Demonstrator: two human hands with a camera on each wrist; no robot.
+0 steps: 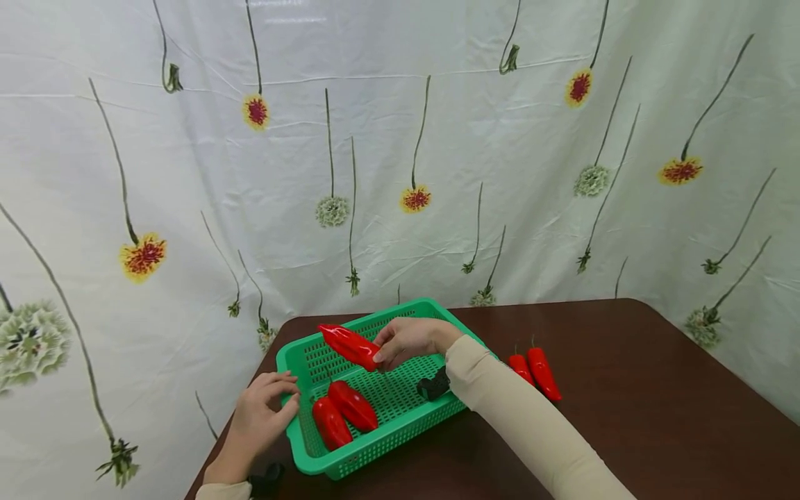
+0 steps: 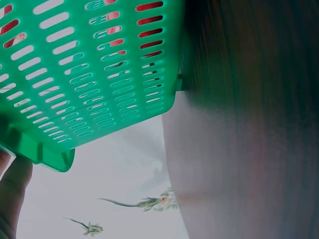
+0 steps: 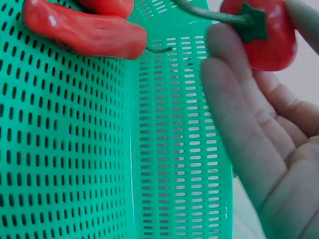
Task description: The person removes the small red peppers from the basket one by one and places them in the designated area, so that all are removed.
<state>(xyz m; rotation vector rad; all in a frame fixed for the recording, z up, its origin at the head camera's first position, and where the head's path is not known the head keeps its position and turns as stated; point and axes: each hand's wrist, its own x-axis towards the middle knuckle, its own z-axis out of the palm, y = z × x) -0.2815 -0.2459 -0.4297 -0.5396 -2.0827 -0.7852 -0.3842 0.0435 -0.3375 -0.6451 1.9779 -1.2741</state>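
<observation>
In the head view, the right-hand grip is closed round the stem end of a red pepper, holding it tilted above a green basket, its tip pointing left and slightly up. Two other peppers, the near pepper and its neighbour, lie side by side in the basket's left part. The left-hand grip is at the basket's left rim, fingers bent; I cannot tell whether it pinches the rim or only rests there. Right of the basket, a short-looking pepper and a longer pepper lie on the dark brown counter. A pale flowered cloth hangs behind.

In the left wrist view, the basket's slotted outer wall fills the upper left, red showing through some slots. Part of a finger or thumb touches the rim at lower left.

In the right wrist view, fingers press the held pepper beside its green cap and curved stem. The basket's two peppers show at upper left.
</observation>
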